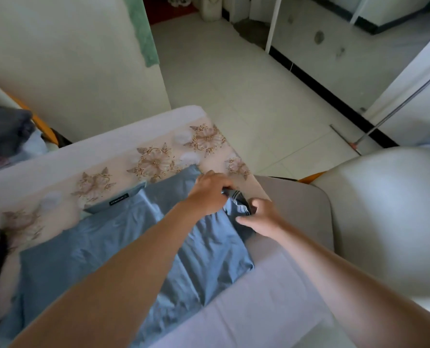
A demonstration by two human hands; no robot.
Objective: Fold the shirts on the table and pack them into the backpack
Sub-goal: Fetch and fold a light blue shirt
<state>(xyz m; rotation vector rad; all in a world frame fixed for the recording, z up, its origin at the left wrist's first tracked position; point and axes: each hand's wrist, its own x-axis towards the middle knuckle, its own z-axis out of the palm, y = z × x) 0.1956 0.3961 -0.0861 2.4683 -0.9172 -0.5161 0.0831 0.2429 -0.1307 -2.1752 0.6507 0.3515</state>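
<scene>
We have the left hand (209,194) and right hand (259,218), fingers curled, pinching the dark striped trim (237,205) of the blue shirt (108,247) at the tabletop (96,156) right edge, where a hard tug could drag the spread cloth off or bunch it.

The left forearm (133,259), seen across the shirt (83,252), is bare along all its visible length, smooth, and drawn broader toward the shirt's near edge by the wide lens; the left hand (209,194), at the shirt's far right corner, shows its back, its knuckles and a bare wrist. The right forearm (334,272), to the right of the shirt, is likewise bare along its visible length; the right hand (261,217), at the shirt's right edge, shows thumb, bare fingers and bare wrist.
</scene>
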